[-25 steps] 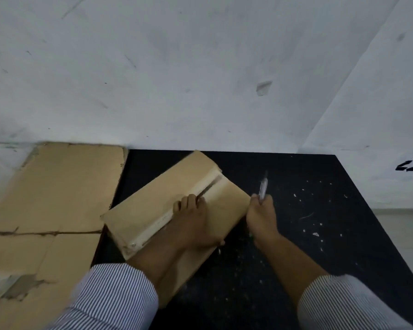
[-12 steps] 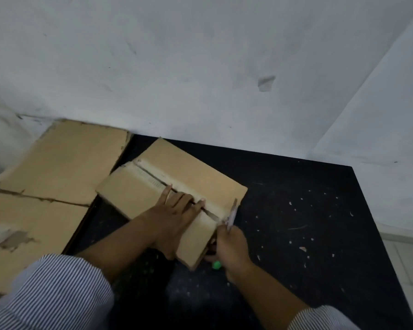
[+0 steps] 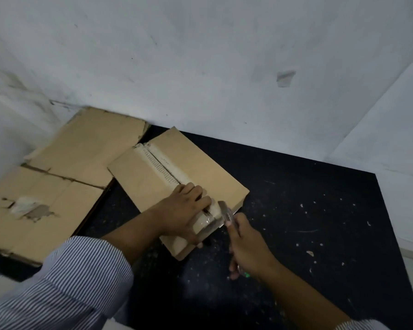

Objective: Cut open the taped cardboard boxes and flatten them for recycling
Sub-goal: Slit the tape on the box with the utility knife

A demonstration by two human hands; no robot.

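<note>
A small brown cardboard box [image 3: 200, 167] lies on the black mat [image 3: 320, 222], with a pale tape seam running along its top. My left hand [image 3: 184, 210] presses flat on the near end of the box, fingers over the seam. My right hand [image 3: 246, 248] grips a utility knife [image 3: 227, 214] with a green end. Its blade touches the near edge of the box at the taped seam.
Flattened cardboard sheets [image 3: 65, 177] lie to the left, overlapping the mat's left edge, one with a torn patch. A white wall [image 3: 200, 67] rises right behind the box. Small paper scraps are scattered over the mat's right side.
The view has shifted and the box now lies with its seam pointing away from me. My right hand has brought the knife to the near end of the seam. My left hand stays on the box.
</note>
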